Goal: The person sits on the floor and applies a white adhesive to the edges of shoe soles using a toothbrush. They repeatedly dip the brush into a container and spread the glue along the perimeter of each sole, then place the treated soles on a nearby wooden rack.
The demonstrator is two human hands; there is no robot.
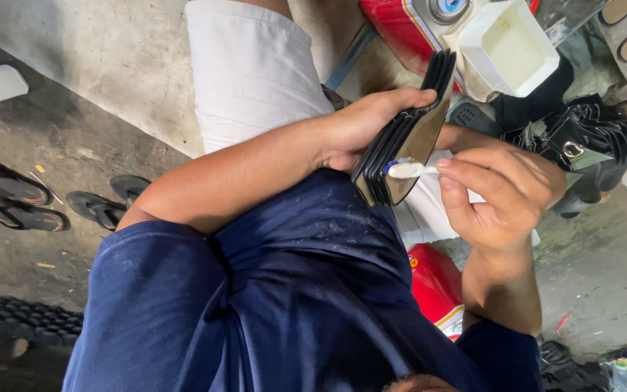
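Holding a fanned stack of black leather pieces [408, 131] upright above my lap, my left hand [361, 127] has its grip wrapped around the stack's edges; my right hand [498, 192] pinches a small white-tipped brush [409, 170], its tip touching the brown face of the nearest piece; a white tub [509, 47] sits just beyond. As I judge it, the fan could slip if the left grip slackens; paste on the tip might smear onto black edges or my blue shirt [292, 290].

You wear a dark navy short-sleeved cotton shirt [306, 290], flecked with pale dust. Your white fabric shorts [252, 69] look plain. Your forearms are bare.
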